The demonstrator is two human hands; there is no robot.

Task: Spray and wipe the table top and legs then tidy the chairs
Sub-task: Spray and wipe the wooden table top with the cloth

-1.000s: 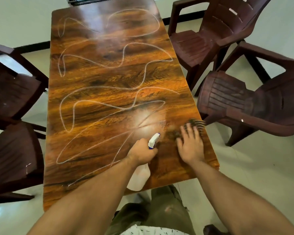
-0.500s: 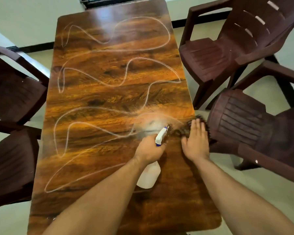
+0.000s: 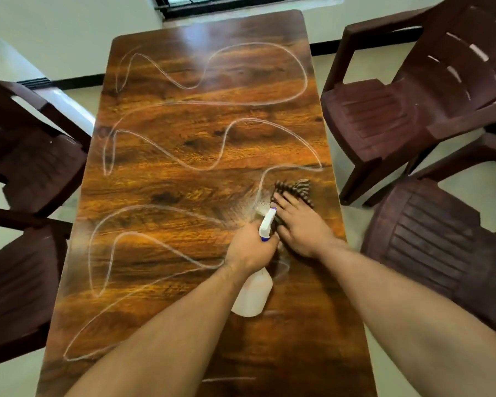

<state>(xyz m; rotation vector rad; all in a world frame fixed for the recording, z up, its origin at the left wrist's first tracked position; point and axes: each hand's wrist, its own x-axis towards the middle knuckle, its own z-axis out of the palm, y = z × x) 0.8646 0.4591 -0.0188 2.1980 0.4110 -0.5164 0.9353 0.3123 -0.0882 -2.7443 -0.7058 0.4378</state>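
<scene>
Cloth (image 3: 295, 188) under right hand (image 3: 301, 230); bottle (image 3: 254, 296) alongside

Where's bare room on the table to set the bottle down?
Free: left half of the table by the left chairs and its far end by the window, only white lines. Crowded: right edge, with left hand, bottle, right hand, cloth.

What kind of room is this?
Probably a dining room, perhaps at home: a long wooden table with brown plastic armchairs on both sides and a window at the far end.
</scene>
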